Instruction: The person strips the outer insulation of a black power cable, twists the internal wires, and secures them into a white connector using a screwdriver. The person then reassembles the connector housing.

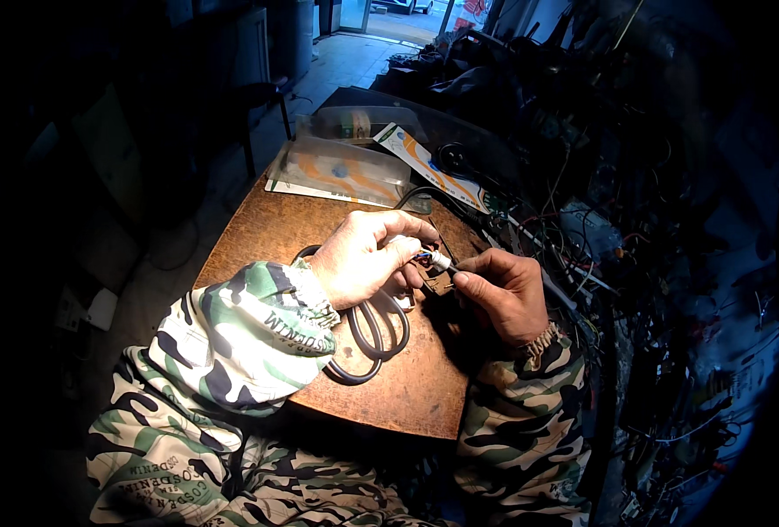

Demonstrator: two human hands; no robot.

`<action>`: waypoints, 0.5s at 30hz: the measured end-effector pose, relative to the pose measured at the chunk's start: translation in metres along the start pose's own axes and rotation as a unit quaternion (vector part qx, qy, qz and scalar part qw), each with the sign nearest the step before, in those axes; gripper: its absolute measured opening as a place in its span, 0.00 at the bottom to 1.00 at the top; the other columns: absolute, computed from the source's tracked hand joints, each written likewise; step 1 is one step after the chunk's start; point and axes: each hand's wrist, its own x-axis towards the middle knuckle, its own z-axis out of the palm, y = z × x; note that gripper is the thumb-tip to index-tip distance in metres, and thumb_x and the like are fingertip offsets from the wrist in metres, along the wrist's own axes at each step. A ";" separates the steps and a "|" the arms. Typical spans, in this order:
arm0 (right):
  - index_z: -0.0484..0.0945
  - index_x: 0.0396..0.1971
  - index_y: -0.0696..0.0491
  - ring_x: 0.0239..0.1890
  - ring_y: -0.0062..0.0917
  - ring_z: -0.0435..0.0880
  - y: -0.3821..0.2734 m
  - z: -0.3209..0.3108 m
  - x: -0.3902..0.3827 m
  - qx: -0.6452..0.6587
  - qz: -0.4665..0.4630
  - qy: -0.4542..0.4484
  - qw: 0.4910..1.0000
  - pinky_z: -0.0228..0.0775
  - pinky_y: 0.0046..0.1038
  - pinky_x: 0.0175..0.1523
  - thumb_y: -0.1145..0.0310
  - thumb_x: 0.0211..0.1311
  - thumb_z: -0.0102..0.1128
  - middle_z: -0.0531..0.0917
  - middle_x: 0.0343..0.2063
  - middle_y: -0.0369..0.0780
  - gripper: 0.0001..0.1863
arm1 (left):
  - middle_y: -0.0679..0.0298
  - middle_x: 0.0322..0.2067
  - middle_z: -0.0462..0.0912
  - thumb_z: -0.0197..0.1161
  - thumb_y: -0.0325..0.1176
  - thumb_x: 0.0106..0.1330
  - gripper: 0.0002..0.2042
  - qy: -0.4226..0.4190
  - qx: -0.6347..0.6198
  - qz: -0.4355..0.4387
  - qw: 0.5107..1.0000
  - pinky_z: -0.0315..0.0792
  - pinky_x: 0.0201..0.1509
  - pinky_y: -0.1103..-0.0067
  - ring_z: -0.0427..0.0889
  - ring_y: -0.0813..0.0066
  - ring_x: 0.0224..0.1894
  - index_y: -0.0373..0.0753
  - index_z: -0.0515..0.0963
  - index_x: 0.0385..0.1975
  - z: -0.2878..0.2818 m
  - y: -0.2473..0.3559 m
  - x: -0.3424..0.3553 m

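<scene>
My left hand [359,259] is closed in a pinch above the wooden table, its fingertips at thin coloured wires [424,256]. These wires come out of a white sleeve-like piece [440,261] between my two hands. On the right, my right hand [508,294] pinches a dark, thin cable-like piece by the other end of the white piece, thumb against forefinger. A thick black cable [376,338] lies in loops on the table below my left hand and partly under it. The fingers hide part of the wires, and the exact joint is too small to make out.
Clear plastic packaging [346,167] and a printed card strip [433,167] lie at the table's [258,224] far end. Tangled wires and parts [600,237] crowd the right side. A dark chair [262,97] stands at the far left, before a bright doorway.
</scene>
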 end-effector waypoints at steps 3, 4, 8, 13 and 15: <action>0.83 0.35 0.64 0.26 0.13 0.78 0.012 0.008 0.011 0.013 -0.029 -0.025 0.999 0.68 0.16 0.31 0.74 0.61 0.67 0.84 0.24 0.37 0.07 | 0.58 0.31 0.84 0.52 0.25 0.73 0.12 0.021 0.005 -0.022 1.000 0.82 0.34 0.79 0.85 0.77 0.30 0.28 0.75 0.51 -0.006 0.008 -0.010; 0.83 0.35 0.64 0.26 0.13 0.78 0.012 0.007 0.008 -0.001 -0.035 -0.022 0.999 0.68 0.16 0.30 0.74 0.61 0.67 0.84 0.24 0.37 0.07 | 0.58 0.32 0.84 0.52 0.25 0.73 0.12 0.013 0.011 -0.016 1.000 0.82 0.34 0.80 0.85 0.77 0.30 0.27 0.75 0.51 -0.005 0.007 -0.008; 0.83 0.34 0.63 0.25 0.13 0.78 0.010 0.009 0.007 -0.039 -0.058 -0.006 0.998 0.67 0.16 0.29 0.74 0.61 0.67 0.84 0.23 0.36 0.07 | 0.58 0.34 0.84 0.51 0.25 0.73 0.12 -0.002 0.043 -0.004 0.999 0.81 0.34 0.81 0.85 0.77 0.30 0.27 0.75 0.51 -0.008 0.007 -0.007; 0.82 0.34 0.63 0.24 0.13 0.78 0.015 0.008 0.001 -0.075 -0.069 0.023 0.994 0.67 0.17 0.28 0.74 0.62 0.66 0.84 0.22 0.36 0.07 | 0.58 0.35 0.85 0.51 0.26 0.73 0.12 -0.029 0.037 0.000 0.999 0.80 0.35 0.82 0.86 0.78 0.31 0.27 0.76 0.51 -0.005 -0.001 -0.001; 0.82 0.34 0.63 0.23 0.13 0.78 0.018 0.014 0.006 -0.069 -0.084 0.016 0.994 0.67 0.17 0.28 0.74 0.62 0.66 0.83 0.21 0.37 0.07 | 0.58 0.35 0.85 0.51 0.26 0.73 0.12 -0.014 0.038 -0.018 0.999 0.79 0.36 0.82 0.86 0.78 0.31 0.28 0.76 0.51 -0.008 0.002 -0.006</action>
